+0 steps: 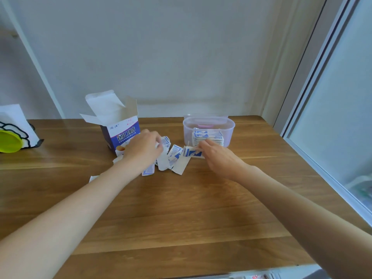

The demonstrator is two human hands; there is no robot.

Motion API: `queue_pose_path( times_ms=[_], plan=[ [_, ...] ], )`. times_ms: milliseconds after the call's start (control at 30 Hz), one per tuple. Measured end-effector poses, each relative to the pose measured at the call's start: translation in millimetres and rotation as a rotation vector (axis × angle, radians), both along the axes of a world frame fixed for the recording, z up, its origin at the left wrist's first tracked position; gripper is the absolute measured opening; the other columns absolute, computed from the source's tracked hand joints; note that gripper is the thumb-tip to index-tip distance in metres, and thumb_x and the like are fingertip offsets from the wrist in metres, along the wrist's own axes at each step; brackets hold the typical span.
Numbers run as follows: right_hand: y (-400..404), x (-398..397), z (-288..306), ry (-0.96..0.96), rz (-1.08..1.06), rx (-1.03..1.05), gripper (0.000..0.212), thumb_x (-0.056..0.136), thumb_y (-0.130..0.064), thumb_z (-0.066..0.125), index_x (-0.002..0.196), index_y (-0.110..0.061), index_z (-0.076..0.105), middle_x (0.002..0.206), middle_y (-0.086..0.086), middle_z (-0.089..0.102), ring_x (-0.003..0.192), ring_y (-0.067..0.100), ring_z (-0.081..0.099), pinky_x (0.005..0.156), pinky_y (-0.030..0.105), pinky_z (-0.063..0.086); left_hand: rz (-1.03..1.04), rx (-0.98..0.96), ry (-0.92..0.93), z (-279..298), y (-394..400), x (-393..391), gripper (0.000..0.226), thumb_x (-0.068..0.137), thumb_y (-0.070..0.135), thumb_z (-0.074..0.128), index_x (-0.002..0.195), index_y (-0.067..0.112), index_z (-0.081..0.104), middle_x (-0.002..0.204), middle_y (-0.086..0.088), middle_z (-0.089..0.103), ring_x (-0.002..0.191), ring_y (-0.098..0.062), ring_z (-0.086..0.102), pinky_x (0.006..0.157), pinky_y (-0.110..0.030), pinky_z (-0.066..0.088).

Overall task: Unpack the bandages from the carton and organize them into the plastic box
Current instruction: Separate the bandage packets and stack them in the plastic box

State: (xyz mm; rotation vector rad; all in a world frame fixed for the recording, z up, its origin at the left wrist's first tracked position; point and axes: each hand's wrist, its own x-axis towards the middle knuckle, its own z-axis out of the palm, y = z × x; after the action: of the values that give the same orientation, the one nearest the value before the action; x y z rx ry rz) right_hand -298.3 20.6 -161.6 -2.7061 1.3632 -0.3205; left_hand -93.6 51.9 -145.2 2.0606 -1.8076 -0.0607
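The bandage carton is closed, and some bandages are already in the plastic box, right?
Not quite. The head view shows the carton open, its top flaps standing up. The rest holds: a stack of bandages already sits in the plastic box.

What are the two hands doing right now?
Left hand: fingers curled down onto the loose bandages on the table; a real grip cannot be told.
Right hand: closed, pinching a small bandage stack.

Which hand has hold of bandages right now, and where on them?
The right hand pinches a small stack of bandages at its right end. The left hand lies on the loose bandages; its grip cannot be told.
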Motion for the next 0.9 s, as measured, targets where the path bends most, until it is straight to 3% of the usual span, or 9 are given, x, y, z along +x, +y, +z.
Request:
queue_pose_path(
  times_ms=[100, 167, 267, 367, 467, 600, 767, 900],
  plan=[
    [2.2, 11.5, -1.3, -0.030, 0.049, 0.000, 0.017, 0.094, -0.003, 0.036, 0.108, -0.007, 0.045, 0.106, 0.009, 0.049, 0.079, 0.019, 0.041, 0.063, 0.027, 0.030, 0.148, 0.295, -0.142, -3.5, -6.0, 23.6, 0.041, 0.090, 0.046, 0.050, 0.097, 0.006, 0.054, 0.116, -0.014, 0.052, 0.101, -0.030, 0.055, 0.074, -0.037, 0.042],
    [7.5, 22.3, -4.6, 0.007, 0.128, -0.010, 0.019, 0.095, -0.006, 0.037, 0.110, -0.006, 0.047, 0.109, 0.009, 0.049, 0.088, 0.024, 0.047, 0.068, 0.031, 0.036, 0.153, 0.374, -0.195, -10.0, -8.0, 25.7, 0.051, 0.086, 0.056, 0.049, 0.093, 0.007, 0.056, 0.110, -0.014, 0.058, 0.101, -0.029, 0.055, 0.080, -0.037, 0.044],
    [10.5, 35.9, -11.1, 0.062, 0.171, -0.062, 0.024, 0.096, -0.012, 0.039, 0.117, -0.009, 0.051, 0.115, 0.007, 0.049, 0.102, 0.024, 0.049, 0.084, 0.036, 0.045, 0.142, 0.334, -0.174, -11.1, -10.1, 21.8, 0.052, 0.087, 0.049, 0.054, 0.106, 0.002, 0.059, 0.108, -0.014, 0.063, 0.096, -0.025, 0.057, 0.080, -0.034, 0.045],
    [8.9, 44.7, -16.8, 0.049, 0.114, -0.102, 0.024, 0.097, -0.013, 0.038, 0.117, -0.010, 0.049, 0.116, 0.007, 0.049, 0.107, 0.024, 0.046, 0.079, 0.029, 0.037, 0.102, 0.261, -0.077, -8.1, -9.9, 21.2, 0.042, 0.086, 0.039, 0.061, 0.114, 0.008, 0.054, 0.113, -0.011, 0.060, 0.087, -0.017, 0.050, 0.055, -0.022, 0.030],
    [5.6, 50.1, -16.5, 0.049, 0.023, -0.138, 0.028, 0.095, -0.009, 0.039, 0.122, -0.011, 0.046, 0.120, 0.006, 0.048, 0.111, 0.024, 0.046, 0.082, 0.028, 0.035, 0.043, 0.232, 0.006, -10.8, -12.0, 23.1, 0.040, 0.084, 0.031, 0.065, 0.118, 0.018, 0.048, 0.121, -0.004, 0.051, 0.105, -0.017, 0.051, 0.068, -0.024, 0.036],
    [3.1, 50.1, -10.6, 0.011, -0.076, -0.170, 0.033, 0.092, -0.006, 0.042, 0.124, -0.014, 0.048, 0.119, 0.004, 0.051, 0.112, 0.022, 0.045, 0.090, 0.031, 0.036, -0.017, 0.262, 0.079, -13.5, -19.2, 25.5, 0.047, 0.081, 0.017, 0.069, 0.122, 0.019, 0.045, 0.126, -0.005, 0.048, 0.112, -0.019, 0.050, 0.088, -0.030, 0.047],
    [7.9, 49.2, -7.9, -0.133, -0.093, -0.109, 0.021, 0.096, -0.011, 0.037, 0.109, -0.011, 0.052, 0.101, 0.003, 0.051, 0.103, 0.022, 0.049, 0.078, 0.027, 0.024, -0.009, 0.236, 0.088, -8.6, -28.3, 19.0, 0.063, 0.082, 0.024, 0.067, 0.136, 0.016, 0.035, 0.131, -0.005, 0.045, 0.116, -0.022, 0.049, 0.094, -0.036, 0.046],
    [9.4, 46.6, -6.6, -0.156, -0.076, -0.042, 0.020, 0.097, -0.015, 0.037, 0.108, -0.011, 0.053, 0.099, 0.000, 0.051, 0.093, 0.018, 0.046, 0.078, 0.026, 0.024, -0.021, 0.245, -0.001, -7.6, -29.6, 9.8, 0.049, 0.084, 0.028, 0.065, 0.126, 0.014, 0.044, 0.118, -0.004, 0.056, 0.101, -0.020, 0.057, 0.085, -0.033, 0.048]
  ],
)
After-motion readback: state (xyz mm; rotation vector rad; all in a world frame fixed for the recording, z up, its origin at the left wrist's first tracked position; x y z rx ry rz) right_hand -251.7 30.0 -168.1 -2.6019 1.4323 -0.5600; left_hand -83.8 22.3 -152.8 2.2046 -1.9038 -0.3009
